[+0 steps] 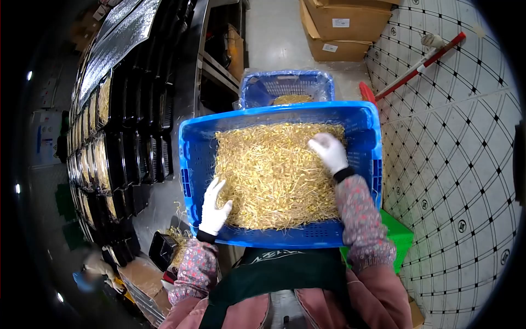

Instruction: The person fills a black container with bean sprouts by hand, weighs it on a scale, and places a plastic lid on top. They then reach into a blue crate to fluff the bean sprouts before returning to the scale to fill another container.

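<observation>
Bean sprouts point(274, 175) lie in a broad, loosely tangled bed inside the large blue crate point(285, 239), directly in front of the dark green apron point(279, 271). Nearest, the gloved left hand point(212, 211) is open, fingers spread and thumb apart, at the left edge of the bed. Beside that forearm, a small black tray point(163, 251) sits tilted next to some loose strands. Farther across, the gloved right hand point(330, 152) is over the far right part of the bed with its fingers partly curled; whether they pinch any strands, I cannot tell.

For clean handling, slide relaxed fingers under a shallow layer and lift with the palm supporting it, rather than squeezing or tugging, since the thin stems look easy to snap. Tease knots apart with light shakes, work low over the bed so that strands fall back inside, and use the open left hand to steady the neighbouring mass.

To the left, black trays point(145, 151) stand in tall stacks, several showing sprouts. Just beyond the large crate's far rim, a smaller blue crate point(285, 82) holds more; cardboard boxes point(348, 27) are farther back.
</observation>
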`<state>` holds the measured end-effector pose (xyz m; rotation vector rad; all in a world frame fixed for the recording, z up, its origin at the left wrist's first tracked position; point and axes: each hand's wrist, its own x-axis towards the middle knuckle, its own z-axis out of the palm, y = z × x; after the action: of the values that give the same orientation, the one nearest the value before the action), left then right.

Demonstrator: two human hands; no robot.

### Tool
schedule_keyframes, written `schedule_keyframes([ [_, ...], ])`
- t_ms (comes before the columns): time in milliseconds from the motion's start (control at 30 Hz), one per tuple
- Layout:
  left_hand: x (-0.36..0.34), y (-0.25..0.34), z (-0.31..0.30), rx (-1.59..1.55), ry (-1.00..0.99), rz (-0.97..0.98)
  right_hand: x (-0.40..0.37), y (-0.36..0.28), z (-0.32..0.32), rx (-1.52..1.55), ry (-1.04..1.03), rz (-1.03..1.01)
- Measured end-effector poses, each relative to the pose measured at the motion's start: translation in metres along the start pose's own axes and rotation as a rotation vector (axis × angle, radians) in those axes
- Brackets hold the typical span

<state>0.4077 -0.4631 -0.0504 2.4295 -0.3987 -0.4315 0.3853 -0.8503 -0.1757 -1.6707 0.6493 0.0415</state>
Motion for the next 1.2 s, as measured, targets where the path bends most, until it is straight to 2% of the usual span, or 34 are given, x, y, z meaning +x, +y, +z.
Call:
schedule_keyframes([
  [33, -0.002, 0.009, 0.006, -0.024, 0.035, 0.024, 0.023, 0.016, -0.012, -0.317, 0.113, 0.013],
  [100, -0.004, 0.026, 0.025, -0.045, 0.008, 0.061, 0.068, 0.049, 0.0, -0.687, -0.008, 0.431],
  [167, -0.002, 0.042, 0.041, -0.003, -0.092, 0.069, 0.059, 0.004, 0.022, -0.648, -0.094, 0.69],
  [267, 0.006, 0.047, 0.049, 0.089, -0.103, 0.088, 0.064, 0.007, 0.035, -0.782, -0.05, 0.711],
  [367, 0.007, 0.033, 0.043, 0.029, -0.036, 0.056, 0.081, 0.047, 0.011, -0.849, -0.128, 0.553],
  [467, -0.005, 0.008, 0.033, -0.065, 0.067, -0.029, 0.08, 0.037, 0.009, -0.806, -0.127, 0.59],
  [533, -0.014, -0.013, 0.034, -0.159, 0.104, -0.102, 0.097, 0.101, 0.012, -0.586, -0.138, 0.564],
  [567, -0.019, -0.017, 0.036, -0.277, 0.117, -0.2, 0.104, 0.122, 0.01, -0.482, -0.14, 0.547],
  [600, -0.024, -0.031, 0.041, -0.308, 0.114, -0.201, 0.083, 0.103, 0.011, -0.556, -0.04, 0.384],
  [633, -0.028, -0.043, 0.045, -0.339, 0.11, -0.205, 0.069, 0.096, 0.01, -0.372, -0.06, 0.381],
  [667, -0.03, -0.041, 0.045, -0.47, 0.077, -0.293, 0.056, 0.089, 0.009, -0.187, -0.08, 0.386],
  [700, -0.032, -0.037, 0.042, -0.6, 0.045, -0.381, 0.034, 0.074, 0.014, 0.014, -0.034, 0.262],
  [767, -0.036, -0.034, 0.037, -0.827, 0.037, -0.526, -0.011, 0.019, 0.026, 0.081, -0.123, 0.097],
  [833, -0.037, -0.031, 0.035, -1.02, 0.072, -0.631, -0.055, -0.026, 0.054, -0.207, -0.128, -0.138],
  [900, -0.04, -0.042, 0.045, -1.125, 0.053, -0.661, -0.083, -0.085, 0.064, -0.167, -0.345, 0.136],
  [967, -0.045, -0.051, 0.055, -1.224, 0.071, -0.722, -0.121, -0.095, 0.092, -0.279, -0.46, -0.267],
  [1000, -0.045, -0.047, 0.053, -1.231, 0.053, -0.729, -0.112, -0.095, 0.087, -0.239, -0.469, -0.276],
  [1033, -0.046, -0.046, 0.053, -1.197, 0.058, -0.742, -0.105, -0.1, 0.078, -0.004, -0.419, -0.145],
  [1100, -0.046, -0.045, 0.053, -1.127, 0.069, -0.762, -0.076, -0.097, 0.047, 0.047, -0.306, 0.175],
  [1167, -0.03, -0.043, 0.064, -0.99, 0.139, -0.639, -0.041, -0.042, 0.04, -0.443, -0.129, 0.018],
  [1200, -0.019, -0.015, 0.06, -0.965, 0.148, -0.628, -0.03, -0.011, 0.055, -0.545, -0.166, 0.053],
])
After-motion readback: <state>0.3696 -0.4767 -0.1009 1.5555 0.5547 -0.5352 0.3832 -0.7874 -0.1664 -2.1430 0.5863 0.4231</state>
